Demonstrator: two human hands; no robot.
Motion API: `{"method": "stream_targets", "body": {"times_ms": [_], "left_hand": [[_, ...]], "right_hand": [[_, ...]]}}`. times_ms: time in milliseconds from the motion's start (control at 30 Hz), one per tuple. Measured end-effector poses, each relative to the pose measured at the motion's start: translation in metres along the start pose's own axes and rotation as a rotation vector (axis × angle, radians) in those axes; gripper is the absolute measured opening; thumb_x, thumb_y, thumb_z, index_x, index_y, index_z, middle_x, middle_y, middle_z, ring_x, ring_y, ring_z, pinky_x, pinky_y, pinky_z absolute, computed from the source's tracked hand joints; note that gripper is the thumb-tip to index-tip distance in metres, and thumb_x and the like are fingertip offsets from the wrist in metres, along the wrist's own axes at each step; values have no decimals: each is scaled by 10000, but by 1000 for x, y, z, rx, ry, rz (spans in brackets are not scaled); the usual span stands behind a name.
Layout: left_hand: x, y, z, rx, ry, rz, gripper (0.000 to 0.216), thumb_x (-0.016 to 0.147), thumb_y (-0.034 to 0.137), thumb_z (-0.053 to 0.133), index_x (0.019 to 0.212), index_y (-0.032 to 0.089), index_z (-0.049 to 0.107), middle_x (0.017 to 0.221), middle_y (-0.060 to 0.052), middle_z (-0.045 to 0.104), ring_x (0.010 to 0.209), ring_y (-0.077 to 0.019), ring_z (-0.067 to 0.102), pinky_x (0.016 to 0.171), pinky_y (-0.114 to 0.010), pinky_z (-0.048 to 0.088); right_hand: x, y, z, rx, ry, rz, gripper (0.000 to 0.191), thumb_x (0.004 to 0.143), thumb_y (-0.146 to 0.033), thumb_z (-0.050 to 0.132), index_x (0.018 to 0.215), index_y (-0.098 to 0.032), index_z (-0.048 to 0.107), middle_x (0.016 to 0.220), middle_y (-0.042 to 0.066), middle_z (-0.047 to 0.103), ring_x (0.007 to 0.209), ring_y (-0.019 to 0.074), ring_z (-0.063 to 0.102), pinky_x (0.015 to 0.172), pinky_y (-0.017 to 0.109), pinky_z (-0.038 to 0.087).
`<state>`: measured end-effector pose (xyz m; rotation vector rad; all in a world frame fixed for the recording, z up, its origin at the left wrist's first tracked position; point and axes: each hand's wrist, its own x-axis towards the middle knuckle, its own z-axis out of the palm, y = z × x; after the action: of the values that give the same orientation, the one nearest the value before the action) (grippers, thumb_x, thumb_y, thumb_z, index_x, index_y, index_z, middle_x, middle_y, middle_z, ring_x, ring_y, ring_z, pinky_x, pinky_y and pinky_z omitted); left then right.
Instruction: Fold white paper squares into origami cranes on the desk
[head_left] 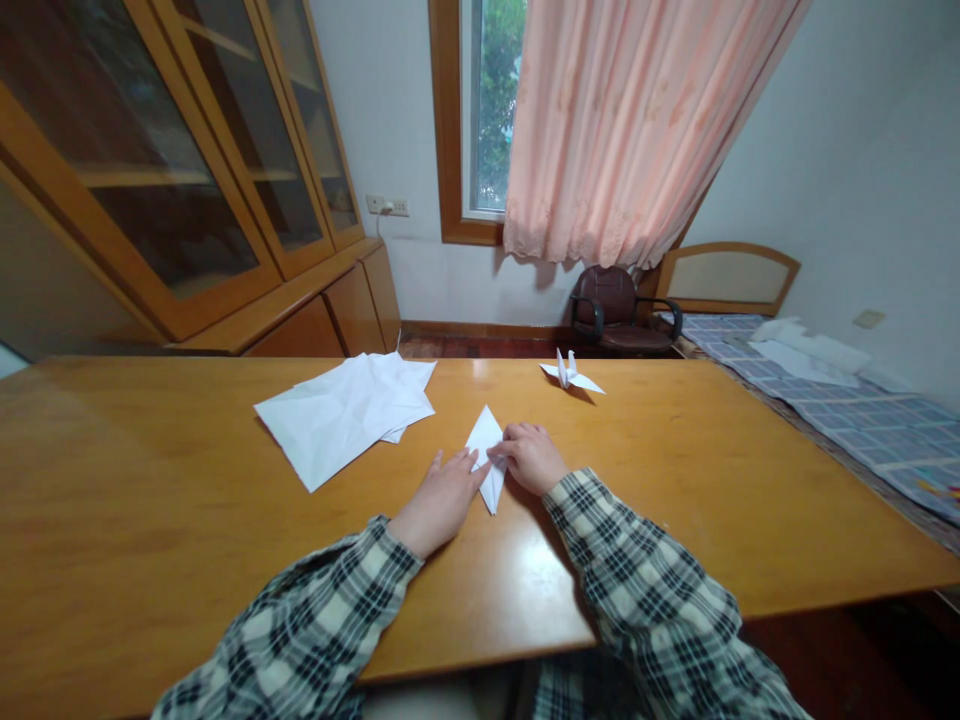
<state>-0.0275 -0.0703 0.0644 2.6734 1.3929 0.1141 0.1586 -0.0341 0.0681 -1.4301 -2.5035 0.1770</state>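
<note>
White folded paper [484,432], L hand [442,495] open on it, R hand [532,458] pinching it

Left hand [442,500]: your palm is down and flat, fingers straight, pointing forward and to the right
Right hand [531,457]: your fingers are curled in, knuckles up
Hands: fingertips almost meet
Forearms: both in checked sleeves, angled inward

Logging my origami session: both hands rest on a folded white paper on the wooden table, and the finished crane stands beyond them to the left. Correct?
Wrong side. In the head view the crane stands beyond the left hand and right hand to the right; both hands do rest on the folded white paper on the wooden table.
</note>
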Motion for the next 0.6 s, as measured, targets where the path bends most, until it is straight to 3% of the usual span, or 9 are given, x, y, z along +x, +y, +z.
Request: {"method": "stream_targets", "body": {"times_ms": [200,600], "left_hand": [[9,-4,2,19,84,25,383,876,76,386,1204,141,574,1271,-166,571,1190,-274,520,1038,-502,321],[13,-9,11,-3,133,57,361,839,51,438,1161,106,592,1222,-183,599,1143,-266,559,1001,-443,395]], "right_hand": [[0,14,-1,37,7,46,297,844,-127,496,959,-274,727,921,53,635,910,196,510,802,328,327],[-8,17,-5,-12,-26,13,304,876,-133,489,967,-304,724,954,64,614,922,201,483,774,338,308]]}}
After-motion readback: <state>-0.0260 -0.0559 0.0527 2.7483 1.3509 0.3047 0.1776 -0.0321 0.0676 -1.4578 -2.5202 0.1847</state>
